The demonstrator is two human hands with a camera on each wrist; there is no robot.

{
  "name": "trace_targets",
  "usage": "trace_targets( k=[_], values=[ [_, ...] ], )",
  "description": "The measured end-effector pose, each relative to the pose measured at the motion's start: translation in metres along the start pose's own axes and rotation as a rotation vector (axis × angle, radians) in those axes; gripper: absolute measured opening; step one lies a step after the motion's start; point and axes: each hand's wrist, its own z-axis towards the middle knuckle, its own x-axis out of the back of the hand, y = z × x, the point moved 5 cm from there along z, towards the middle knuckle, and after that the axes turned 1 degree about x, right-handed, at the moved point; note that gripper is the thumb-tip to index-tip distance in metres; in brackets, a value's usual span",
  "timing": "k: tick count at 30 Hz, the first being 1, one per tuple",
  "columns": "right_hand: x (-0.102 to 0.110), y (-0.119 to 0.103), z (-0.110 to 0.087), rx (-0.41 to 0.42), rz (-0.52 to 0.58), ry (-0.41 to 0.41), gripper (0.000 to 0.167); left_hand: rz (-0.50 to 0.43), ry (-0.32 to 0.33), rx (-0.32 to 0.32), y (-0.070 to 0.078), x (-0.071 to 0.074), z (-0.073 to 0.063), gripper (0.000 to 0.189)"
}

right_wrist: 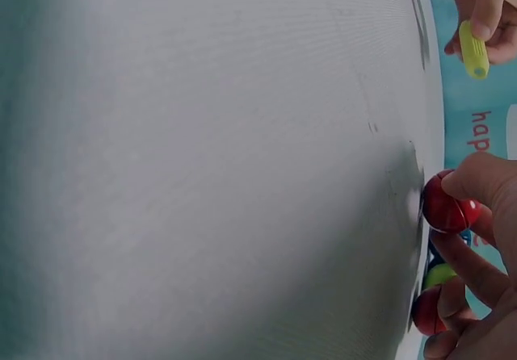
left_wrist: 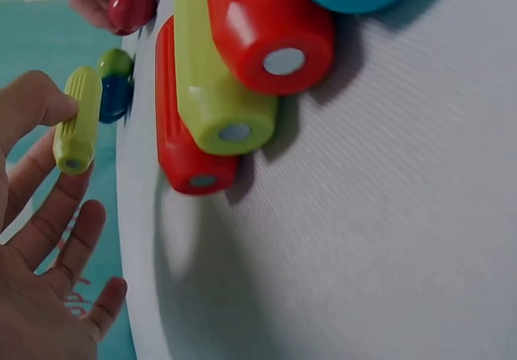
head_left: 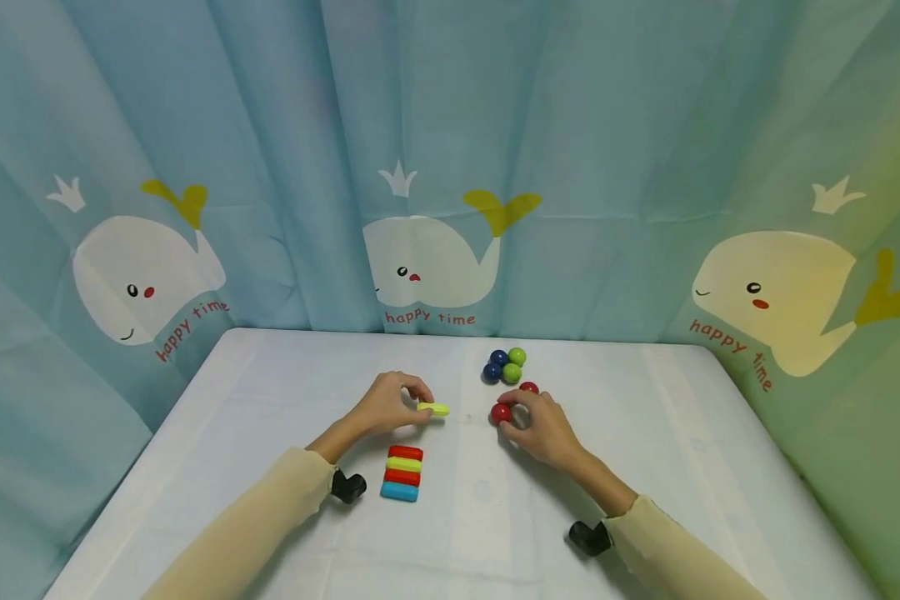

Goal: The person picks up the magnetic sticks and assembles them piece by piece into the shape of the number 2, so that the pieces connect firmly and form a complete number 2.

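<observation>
On the white surface (head_left: 465,542) we see a row of four rods (head_left: 402,477), side by side: red, yellow-green, red and blue. Beyond that row and slightly right, the left hand (head_left: 385,406) has its grip pinched on a loose yellow-green rod (head_left: 440,409), held above the surface. Farther right of the row, the right hand (head_left: 546,428) pinches a near red ball (head_left: 501,414); we cannot tell whether it is lifted. Farther beyond the row, to its right, we find a far red ball (head_left: 528,387), two dark blue balls (head_left: 492,372) and two green balls (head_left: 512,373).
</observation>
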Motion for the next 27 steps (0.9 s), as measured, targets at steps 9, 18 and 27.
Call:
trace_targets(
  k=[9, 18, 27],
  values=[
    [-0.002, 0.0, 0.002, 0.019, 0.031, -0.014, 0.036, 0.007, -0.065, 0.034, 0.008, -0.014, 0.019, 0.007],
    [-0.005, 0.004, 0.001, 0.01, 0.08, -0.013, 0.036, -0.017, -0.117, 0.028, 0.024, -0.032, 0.036, 0.009],
    [-0.001, 0.005, 0.0, 0.036, 0.076, -0.011, 0.035, -0.018, -0.138, 0.031, 0.034, -0.043, 0.044, 0.006]
  ],
)
